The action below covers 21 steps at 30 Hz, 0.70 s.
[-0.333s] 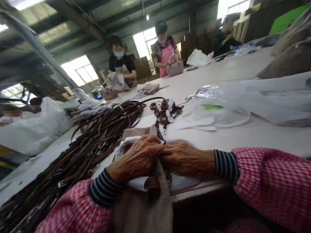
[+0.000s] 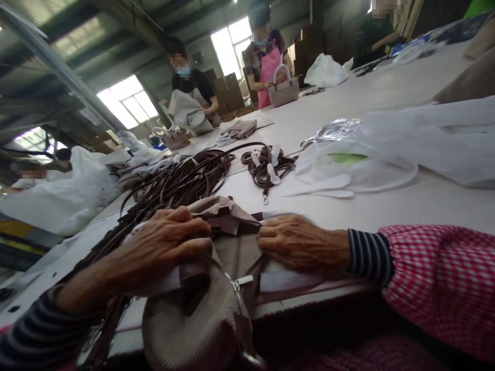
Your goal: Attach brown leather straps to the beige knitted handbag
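Observation:
A beige handbag [image 2: 232,247] with brown trim lies at the near edge of the white table [image 2: 386,206]. Its zipper [image 2: 235,282] runs down the middle between my hands. My left hand [image 2: 162,247] presses on the bag's left side, fingers curled over the fabric and the white paper stuffing. My right hand [image 2: 301,242] grips the bag's right side by the opening, fingers bent. Both sleeves are red check with striped cuffs.
A long heap of brown straps [image 2: 174,188] runs along the left. A coiled strap bundle [image 2: 268,167] and clear plastic bags [image 2: 363,154] lie ahead. Three people stand at the far end with bags; one holds a grey handbag [image 2: 284,90]. A white sack [image 2: 65,196] sits at left.
My left hand has slid left, away from my right hand, spreading the bag's top apart so the zipper shows. The view has shifted a little upward and right.

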### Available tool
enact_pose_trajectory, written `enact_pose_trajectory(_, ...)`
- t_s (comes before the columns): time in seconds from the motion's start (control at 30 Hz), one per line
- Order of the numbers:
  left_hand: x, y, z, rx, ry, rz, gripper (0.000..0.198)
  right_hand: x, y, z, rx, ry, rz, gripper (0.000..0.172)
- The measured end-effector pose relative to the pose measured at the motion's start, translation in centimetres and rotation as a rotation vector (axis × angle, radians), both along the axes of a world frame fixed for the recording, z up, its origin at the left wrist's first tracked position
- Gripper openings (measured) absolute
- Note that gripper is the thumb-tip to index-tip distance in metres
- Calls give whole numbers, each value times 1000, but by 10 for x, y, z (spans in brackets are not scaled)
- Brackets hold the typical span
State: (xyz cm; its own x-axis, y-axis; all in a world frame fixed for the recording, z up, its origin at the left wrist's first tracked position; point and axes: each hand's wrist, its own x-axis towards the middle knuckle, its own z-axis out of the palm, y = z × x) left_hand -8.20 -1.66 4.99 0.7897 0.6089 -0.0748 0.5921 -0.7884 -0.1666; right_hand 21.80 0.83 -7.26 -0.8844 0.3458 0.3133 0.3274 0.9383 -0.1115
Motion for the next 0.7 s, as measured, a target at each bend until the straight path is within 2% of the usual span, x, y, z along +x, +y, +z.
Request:
enact_pose_trajectory(0.07, -3, -5, -18, 50, 15, -35, 24, -6, 2, 6, -15, -41, -6, 13)
enact_pose_trajectory(0.17, 7, -8, -37, 74, 21, 25, 27, -18, 7, 16, -24, -125, 1, 12)
enact_pose_trajectory(0.27, 19, -7, -37, 23, 45, 37, 27, -35, 14, 20, -15, -178, -65, 18)
enact_pose_trajectory(0.37, 25, 0, -35, -20, 69, 0, 26, -49, 23, 16, -27, -227, -230, 25)
enact_pose_trajectory(0.5, 32, 19, -47, -57, 9, 101, 22, -54, 43, 13, -116, -238, -349, 35)
enact_pose_trajectory(0.63, 44, 40, -65, -41, -13, 218, 37, -53, 64, 15, -183, -214, -347, 26)
enact_pose_trajectory(0.7, 51, 49, -71, -13, 19, 277, 32, -55, 69, 14, -165, -220, -373, 20)
